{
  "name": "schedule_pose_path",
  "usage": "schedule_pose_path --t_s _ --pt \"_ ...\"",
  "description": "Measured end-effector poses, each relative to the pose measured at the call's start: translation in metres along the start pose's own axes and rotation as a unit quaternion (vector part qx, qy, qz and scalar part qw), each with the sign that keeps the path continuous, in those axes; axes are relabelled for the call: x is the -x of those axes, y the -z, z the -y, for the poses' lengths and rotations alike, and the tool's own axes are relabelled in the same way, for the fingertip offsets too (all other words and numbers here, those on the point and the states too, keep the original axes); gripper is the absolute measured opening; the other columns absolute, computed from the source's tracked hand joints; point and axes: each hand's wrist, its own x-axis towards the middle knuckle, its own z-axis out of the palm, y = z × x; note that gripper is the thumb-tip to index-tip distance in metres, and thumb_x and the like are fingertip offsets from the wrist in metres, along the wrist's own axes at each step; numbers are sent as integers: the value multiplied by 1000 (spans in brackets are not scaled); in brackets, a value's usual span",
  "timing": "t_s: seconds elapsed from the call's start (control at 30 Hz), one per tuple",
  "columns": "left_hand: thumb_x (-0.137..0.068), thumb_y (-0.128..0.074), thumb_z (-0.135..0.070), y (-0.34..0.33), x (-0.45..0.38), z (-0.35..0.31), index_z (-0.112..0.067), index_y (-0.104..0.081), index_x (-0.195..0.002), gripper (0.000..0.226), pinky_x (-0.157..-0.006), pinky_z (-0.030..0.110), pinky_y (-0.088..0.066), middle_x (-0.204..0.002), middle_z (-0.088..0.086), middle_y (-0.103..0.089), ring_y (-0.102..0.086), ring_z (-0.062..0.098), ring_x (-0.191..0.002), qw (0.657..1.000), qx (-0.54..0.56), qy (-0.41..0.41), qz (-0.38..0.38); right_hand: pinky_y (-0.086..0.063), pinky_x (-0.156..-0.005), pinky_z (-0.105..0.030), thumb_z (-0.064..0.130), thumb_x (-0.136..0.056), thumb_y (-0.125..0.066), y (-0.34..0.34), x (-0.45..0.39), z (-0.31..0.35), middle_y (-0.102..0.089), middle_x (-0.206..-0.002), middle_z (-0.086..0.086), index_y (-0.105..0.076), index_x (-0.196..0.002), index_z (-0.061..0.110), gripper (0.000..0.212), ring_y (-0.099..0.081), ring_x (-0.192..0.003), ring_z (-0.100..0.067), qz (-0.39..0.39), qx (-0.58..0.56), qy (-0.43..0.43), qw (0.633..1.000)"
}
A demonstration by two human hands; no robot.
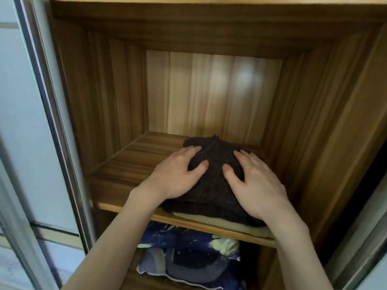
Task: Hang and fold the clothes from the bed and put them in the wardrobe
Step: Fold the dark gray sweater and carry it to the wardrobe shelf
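Note:
A folded dark knitted garment [213, 185] lies on a wooden wardrobe shelf [125, 164], towards its right side. It sits on top of a folded pale cream garment [240, 226] whose edge shows at the shelf front. My left hand [176, 174] rests flat on the left part of the dark garment with the fingers spread. My right hand [255, 183] presses flat on its right part. Neither hand grips the cloth.
The compartment has wooden side walls and a pale back panel [209, 91]. Below the shelf lies blue patterned bedding [188, 254]. A sliding door with a metal frame [52, 122] stands at the left, another door edge [366, 237] at the right.

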Motion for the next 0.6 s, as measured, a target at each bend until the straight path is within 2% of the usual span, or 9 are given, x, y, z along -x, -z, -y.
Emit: schedule_pose_path --t_s 0.23,0.33,0.43,0.53,0.6 --pt "-104 -42 -61 -8 -5 10 -28 -37 -162 66 -123 35 -31 -165 -7 -38 -34 15 -151 999 1 -42 -25 -11 -126 -29 62 -104 -34 1 4 3 -25 -169 10 -27 -163 33 67 -17 -157 -11 -5 2 -11 1000" --pt "-105 -43 -58 -9 0 12 -26 -41 -159 63 -119 38 -36 -163 -3 -42 -39 19 -149 996 -6 -70 -57 -14 -128 -29 61 -102 -39 -4 12 6 -33 -167 8 -35 -161 30 66 -22 -155 -10 -59 -23 6 998" --pt "-105 -44 -53 -8 12 14 -25 -47 -154 56 -113 39 -39 -156 -1 -50 -45 20 -143 989 -19 -110 -101 -26 -126 -33 60 -103 -38 -5 27 14 -45 -161 4 -44 -157 23 66 -34 -151 -11 -128 -19 18 991" --pt "-106 -44 -47 -8 30 19 -25 -48 -153 52 -110 39 -43 -150 -1 -56 -49 21 -140 977 -12 -164 -137 -37 -120 -34 48 -108 -40 -7 51 28 -52 -154 2 -47 -154 19 55 -44 -144 -11 -203 15 29 979" --pt "-107 -41 -45 -10 43 23 -23 -47 -154 51 -114 36 -40 -153 -1 -54 -45 19 -144 968 1 -203 -151 -39 -118 -35 42 -110 -41 -7 74 38 -53 -151 2 -48 -153 17 50 -46 -141 -11 -236 29 28 971"
